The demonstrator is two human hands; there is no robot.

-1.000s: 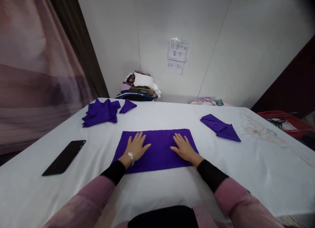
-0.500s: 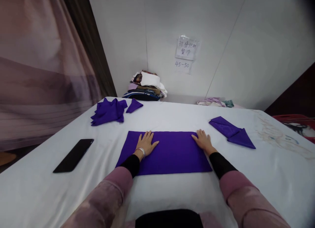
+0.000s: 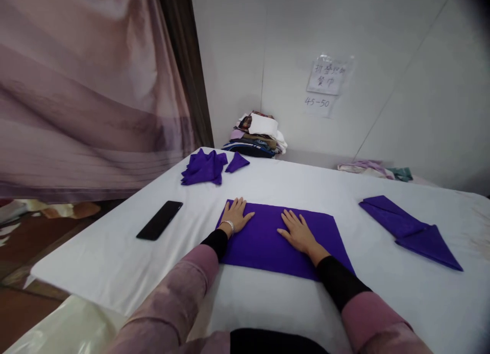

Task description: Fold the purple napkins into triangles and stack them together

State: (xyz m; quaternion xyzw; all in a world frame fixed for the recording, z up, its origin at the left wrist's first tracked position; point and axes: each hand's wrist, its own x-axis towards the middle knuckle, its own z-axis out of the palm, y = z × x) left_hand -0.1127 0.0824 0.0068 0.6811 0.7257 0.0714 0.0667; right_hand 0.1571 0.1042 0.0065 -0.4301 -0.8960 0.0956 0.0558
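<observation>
**Two Hands Rest Flat on Purple Cloth at White-Covered Table**

Seen from the head camera, a person's left hand (image 3: pixel 238 215) and right hand (image 3: pixel 299 231) lie open, palms down and fingers spread, on a purple cloth (image 3: pixel 264 247) laid out as a flat rectangle in the near middle of a white-covered table (image 3: pixel 291 180). The left hand, a bracelet (image 3: pixel 230 224) at its wrist, touches the cloth's far left corner area; the right hand rests right of centre.

Around them, a dark phone (image 3: pixel 160 220) lies left of the cloth, well apart from it. Toward the far left edge sits a loose purple pile (image 3: pixel 204 166), a small purple triangle (image 3: pixel 237 162) just beside it. To the right, a folded purple strip (image 3: pixel 394 213) meets a pointed purple piece (image 3: pixel 431 246). Beyond the table stand a stack of folded fabrics (image 3: pixel 254 134) and a low pale bundle (image 3: pixel 367 168), before a wall bearing two handwritten papers (image 3: pixel 326 78), the lower reading "45-50." A pinkish curtain (image 3: pixel 88 89) fills the upper left.

The left hand and dark cuff cover part of the cloth's left edge; the right forearm crosses its near right portion. Its layers cannot be counted. Whether strip and pointed piece are joined is unclear. The upper arms are cut off below, the table's right side runs out of frame, and items beneath the curtain are hard to make out.
</observation>
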